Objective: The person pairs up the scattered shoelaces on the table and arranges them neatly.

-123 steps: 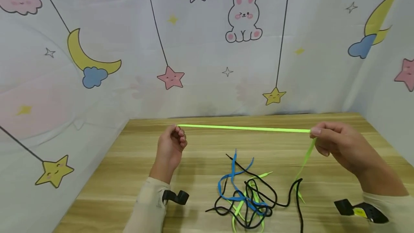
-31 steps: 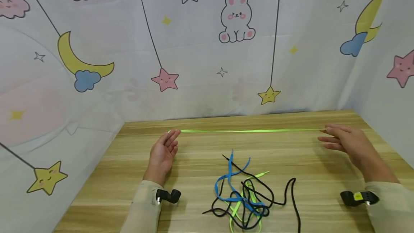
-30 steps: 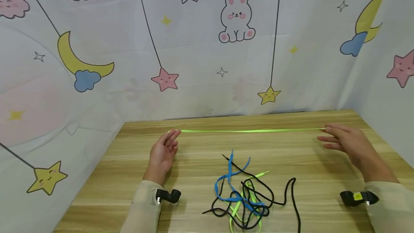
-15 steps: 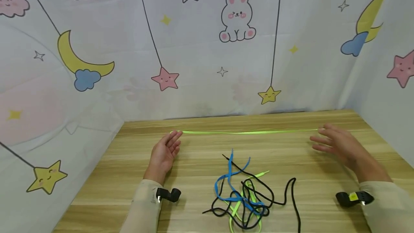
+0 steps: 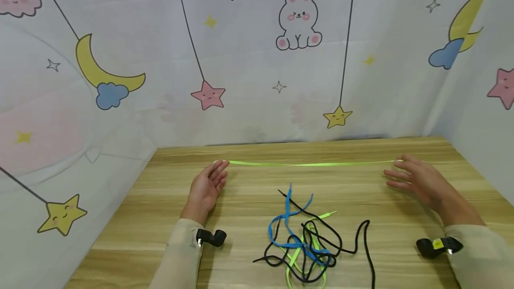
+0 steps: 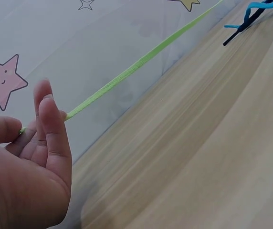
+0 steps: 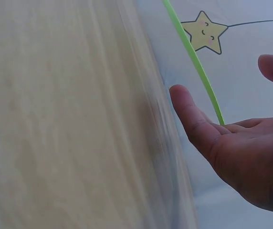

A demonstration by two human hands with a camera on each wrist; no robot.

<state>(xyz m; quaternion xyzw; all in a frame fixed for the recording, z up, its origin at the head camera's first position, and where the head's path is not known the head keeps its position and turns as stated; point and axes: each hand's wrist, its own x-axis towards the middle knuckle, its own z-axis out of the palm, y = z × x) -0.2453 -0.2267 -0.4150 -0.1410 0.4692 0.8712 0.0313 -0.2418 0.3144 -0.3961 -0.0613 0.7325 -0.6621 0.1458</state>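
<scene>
A bright yellow-green flat shoelace [image 5: 309,164] stretches between the two hands near the table's back edge, sagging slightly. My left hand [image 5: 206,191] pinches its end between thumb and forefinger, which shows in the left wrist view; the lace [image 6: 127,74] passes behind the other, raised fingers. My right hand [image 5: 421,182] has its fingers spread and reaching left. In the right wrist view the lace [image 7: 203,78] runs down behind the fingers, and the thumb stands apart from it. Where it ends there is hidden.
A tangled heap of black laces [image 5: 341,246], blue lace [image 5: 287,208] and another yellow-green lace [image 5: 294,260] lies on the wood-grain table [image 5: 140,231], front of centre. One black lace trails off the bottom edge. A white printed curtain [image 5: 249,66] stands behind and at both sides.
Four seconds ago the right hand pinched the lace partway along, with a tail hanging down; that tail is gone. Recently the right hand shifted a little left, its fingers spread, and the lace slackened.
</scene>
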